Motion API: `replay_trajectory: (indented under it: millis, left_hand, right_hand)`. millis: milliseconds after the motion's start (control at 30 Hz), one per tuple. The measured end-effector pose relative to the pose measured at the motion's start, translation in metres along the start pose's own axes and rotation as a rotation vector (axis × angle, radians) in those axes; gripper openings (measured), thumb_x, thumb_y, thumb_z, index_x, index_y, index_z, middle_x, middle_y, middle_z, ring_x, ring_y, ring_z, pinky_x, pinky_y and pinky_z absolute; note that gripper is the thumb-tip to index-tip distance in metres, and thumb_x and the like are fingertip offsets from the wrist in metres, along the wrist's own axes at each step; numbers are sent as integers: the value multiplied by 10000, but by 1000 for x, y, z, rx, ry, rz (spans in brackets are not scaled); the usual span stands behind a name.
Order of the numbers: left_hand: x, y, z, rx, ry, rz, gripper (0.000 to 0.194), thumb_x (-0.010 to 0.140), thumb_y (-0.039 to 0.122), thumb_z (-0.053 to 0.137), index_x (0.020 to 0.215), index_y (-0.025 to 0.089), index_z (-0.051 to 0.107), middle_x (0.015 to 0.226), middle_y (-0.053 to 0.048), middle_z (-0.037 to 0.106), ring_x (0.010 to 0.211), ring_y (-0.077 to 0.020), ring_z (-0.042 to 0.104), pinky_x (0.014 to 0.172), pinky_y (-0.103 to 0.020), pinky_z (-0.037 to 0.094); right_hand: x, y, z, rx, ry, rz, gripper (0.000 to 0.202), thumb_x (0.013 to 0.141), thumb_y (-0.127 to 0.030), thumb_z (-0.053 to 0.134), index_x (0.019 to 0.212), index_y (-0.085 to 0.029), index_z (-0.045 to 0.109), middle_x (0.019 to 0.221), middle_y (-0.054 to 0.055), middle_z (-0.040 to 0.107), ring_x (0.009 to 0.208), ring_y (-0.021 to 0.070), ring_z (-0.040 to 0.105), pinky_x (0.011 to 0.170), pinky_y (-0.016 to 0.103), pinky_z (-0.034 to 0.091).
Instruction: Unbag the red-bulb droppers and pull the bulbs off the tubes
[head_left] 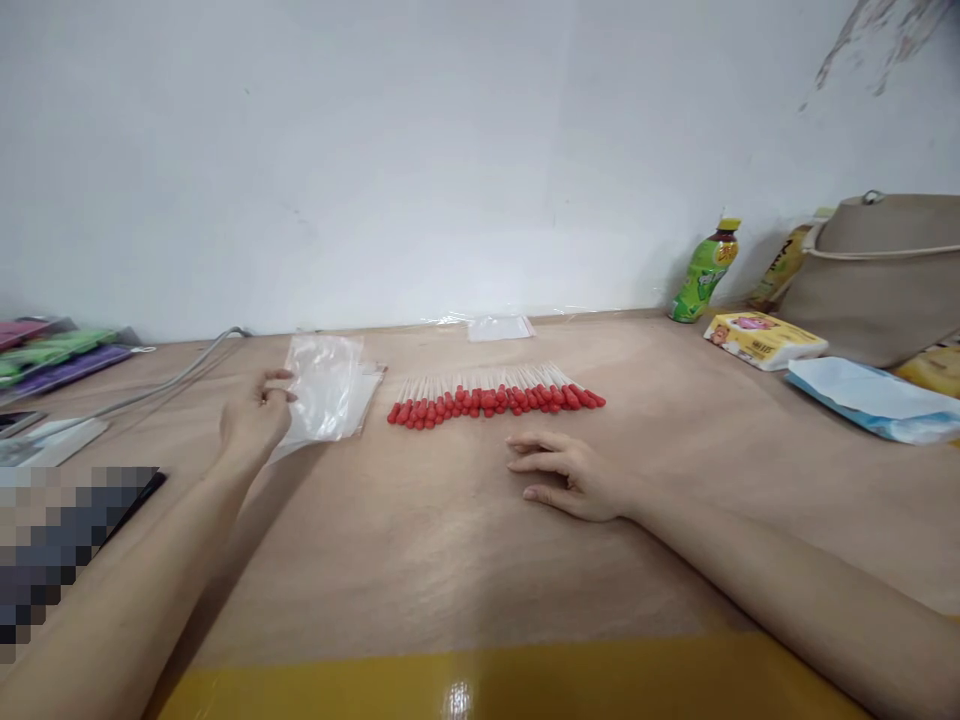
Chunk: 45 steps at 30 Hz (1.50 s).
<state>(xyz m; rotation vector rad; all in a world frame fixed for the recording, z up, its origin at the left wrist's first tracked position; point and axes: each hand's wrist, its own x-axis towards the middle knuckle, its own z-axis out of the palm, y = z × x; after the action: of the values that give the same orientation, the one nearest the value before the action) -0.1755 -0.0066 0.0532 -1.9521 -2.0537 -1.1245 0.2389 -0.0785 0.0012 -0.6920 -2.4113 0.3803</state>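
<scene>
At the left of the table, my left hand (257, 415) is closed with its fingertips at the left edge of a clear plastic bag (326, 385); the exact grip is partly hidden. Beneath the bag and to its right, part of a flat stack of clear or white sheets (371, 395) shows. A row of thin pale sticks with red, bulb-shaped heads (487, 400) lies across the middle, heads toward me. Just in front of the row's right half, my right hand (566, 475) is open, fingers stretched to the left, holding nothing.
Left: colourful packets (67, 360), a grey cable (165, 385) and a dark, pixelated object (82, 540). By the wall lies a small white sheet (500, 328). Right: a green bottle (705, 275), a yellow tissue pack (765, 340), a blue-white packet (874, 398) and a grey-beige bag (881, 290).
</scene>
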Motion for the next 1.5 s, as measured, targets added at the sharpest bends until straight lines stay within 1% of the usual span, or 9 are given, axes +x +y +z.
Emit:
replay_trajectory:
  millis: [167, 300, 367, 467, 567, 733, 900, 1100, 1500]
  left_hand:
    - [-5, -14, 3, 122, -111, -153, 293, 696, 396, 470, 787, 186, 653, 766, -111, 646, 780, -363, 585, 651, -515, 435]
    - [-18, 13, 6, 227, -1, -89, 337, 737, 356, 477, 956, 150, 630, 1159, -163, 510, 1114, -457, 398, 862, -647, 289]
    - [-26, 34, 9, 244, 63, 78, 347, 808, 355, 412, 1041, 169, 590, 1276, -141, 411, 1199, -389, 342, 959, -602, 243]
    - [-39, 65, 20, 120, -203, 504, 433, 862, 432, 371, 1191, 179, 491, 1308, -115, 394, 1208, -253, 387, 1017, -398, 314]
    - [-50, 84, 38, 114, -416, 658, 583, 856, 527, 365, 1343, 212, 319, 1400, -103, 301, 1300, -243, 260, 1060, -394, 243]
    - [-47, 90, 63, 168, -487, 540, 690, 799, 634, 376, 1376, 277, 251, 1438, -101, 248, 1329, -303, 174, 1052, -519, 153]
    - [-31, 87, 77, 77, -473, 473, 809, 698, 694, 471, 1361, 263, 298, 1422, -127, 273, 1311, -308, 227, 1043, -495, 204]
    - [-17, 84, 86, -70, -574, 488, 782, 671, 695, 504, 1311, 260, 398, 1412, -107, 306, 1302, -266, 279, 1052, -425, 253]
    - [-3, 92, 97, -25, -466, 551, 747, 686, 678, 504, 1253, 192, 478, 1336, -118, 428, 1246, -261, 375, 1047, -396, 277]
  right_hand:
    - [0, 0, -1, 6, -8, 8, 292, 815, -312, 548, 1078, -199, 608, 1231, 128, 500, 1132, 214, 483, 926, 391, 431]
    - [0, 0, -1, 5, -6, -9, 269, 814, -312, 548, 1051, -204, 618, 1225, 129, 503, 1123, 220, 489, 911, 396, 437]
    - [0, 1, 0, 4, -2, -9, 264, 812, -312, 550, 1043, -205, 620, 1222, 129, 506, 1115, 222, 494, 904, 398, 439]
    - [0, 1, 0, -6, -2, -16, 266, 814, -320, 545, 1044, -207, 619, 1220, 122, 508, 1096, 215, 506, 892, 385, 445]
    - [2, 3, 1, -130, 64, -28, 242, 821, -338, 527, 1010, -227, 630, 1186, 90, 539, 1086, 209, 503, 902, 385, 426]
    - [9, 18, 0, -527, 354, 216, 424, 772, -478, 547, 1123, -242, 567, 1221, 94, 513, 1165, 272, 414, 993, 479, 273]
    - [15, 43, -9, -666, 361, 490, 811, 641, -681, 551, 1299, -231, 398, 1359, 153, 355, 1244, 380, 285, 963, 596, 219]
    - [18, 67, -15, -517, 298, 575, 735, 703, -655, 505, 1294, -227, 417, 1329, 163, 378, 1186, 336, 404, 908, 501, 384]
    - [23, 76, -13, -482, 312, 621, 643, 730, -643, 486, 1181, -186, 535, 1204, 141, 504, 1079, 287, 512, 902, 430, 416]
